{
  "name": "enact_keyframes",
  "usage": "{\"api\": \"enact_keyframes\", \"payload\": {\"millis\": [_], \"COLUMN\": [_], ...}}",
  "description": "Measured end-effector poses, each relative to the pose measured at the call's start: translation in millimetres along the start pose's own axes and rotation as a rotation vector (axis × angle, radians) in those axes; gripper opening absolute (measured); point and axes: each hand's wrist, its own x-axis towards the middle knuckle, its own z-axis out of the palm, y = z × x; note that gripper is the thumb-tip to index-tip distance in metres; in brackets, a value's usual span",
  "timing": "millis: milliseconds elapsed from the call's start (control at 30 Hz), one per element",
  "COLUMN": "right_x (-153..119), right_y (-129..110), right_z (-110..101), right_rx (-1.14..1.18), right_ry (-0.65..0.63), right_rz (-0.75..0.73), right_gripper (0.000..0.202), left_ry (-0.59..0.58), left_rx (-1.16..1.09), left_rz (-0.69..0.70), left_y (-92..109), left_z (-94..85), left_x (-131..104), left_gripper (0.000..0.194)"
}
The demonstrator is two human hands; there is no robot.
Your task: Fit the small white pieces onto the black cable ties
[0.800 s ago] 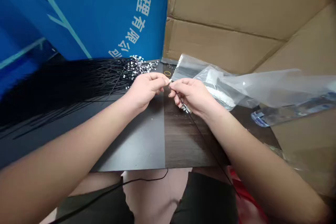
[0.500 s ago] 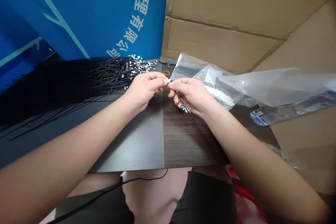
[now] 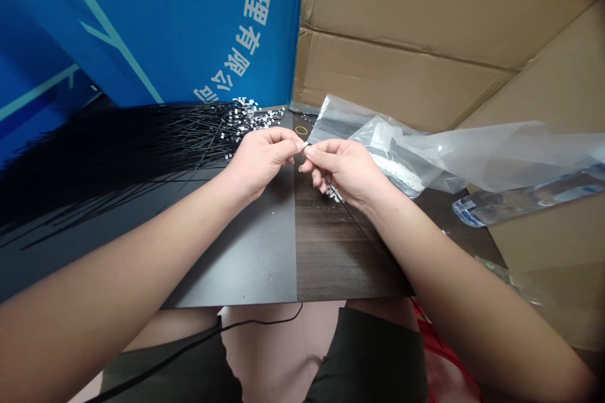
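Note:
Between thumb and index finger, my left hand (image 3: pixel 267 160) pinches a small white connector (image 3: pixel 306 144) over the middle of the table. My right hand (image 3: pixel 343 170) meets it fingertip to fingertip, closed on a thin black wire (image 3: pixel 350 216) whose end is at the connector. The wire trails down under my right forearm. Whether its end sits inside the connector is hidden by my fingers. Below my right hand lies a small heap of loose white connectors (image 3: pixel 334 194), partly covered. Left of my hands spreads a big bundle of black wires (image 3: pixel 189 132) with white connectors on their ends.
Clear plastic bags (image 3: pixel 401 151), one holding white pieces, lie at the right back. A yellow ring (image 3: pixel 301 130) is just behind my hands. A clear blue-edged plastic item (image 3: pixel 477 209) lies right. A blue panel (image 3: pixel 189 25) and cardboard (image 3: pixel 401 6) wall in the back.
My right fingers have shifted slightly at the connector, the lower ones moving a little left. The wire's tail at lower right has shifted. My left hand keeps its pinch in nearly the same place.

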Motion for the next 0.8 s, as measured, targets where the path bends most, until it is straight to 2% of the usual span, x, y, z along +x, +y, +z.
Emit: {"api": "enact_keyframes", "payload": {"millis": [200, 400, 633, 700, 800], "right_x": [0, 2, 2, 3, 4], "right_y": [-2, 0, 2, 2, 2], "right_z": [-3, -2, -1, -4, -9], "right_rx": [-0.004, -0.009, -0.045, -0.106, -0.267], "right_ry": [-0.001, 0.001, -0.018, 0.014, 0.085], "right_rz": [0.054, 0.028, 0.021, -0.025, -0.172], "right_gripper": [0.013, 0.007, 0.013, 0.017, 0.021], "left_ry": [0.011, -0.002, -0.002, -0.011, -0.047], "left_rx": [-0.016, -0.009, 0.027, 0.044, 0.077], "left_rz": [-0.027, -0.019, -0.016, -0.033, -0.058], "left_y": [0, 1, 1, 2, 4], "left_z": [-4.4, -4.0, -4.2, -6.1, -9.3], "left_x": [4, 3, 4, 4, 5], "left_gripper": [0.003, 0.005, 0.005, 0.006, 0.007]}}
